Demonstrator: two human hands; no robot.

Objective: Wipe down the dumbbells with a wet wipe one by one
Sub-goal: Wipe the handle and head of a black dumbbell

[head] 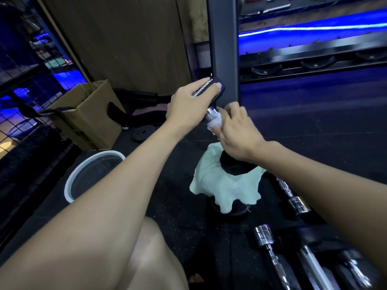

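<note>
From my head camera, my left hand is wrapped around the top of the dumbbell, holding it up in front of the dark post. My right hand pinches the wet wipe against the shiny handle. To do this well, I think I should hold the top still and rub all the way round. More dumbbells lie on the floor near a green cloth and a bucket.
</note>
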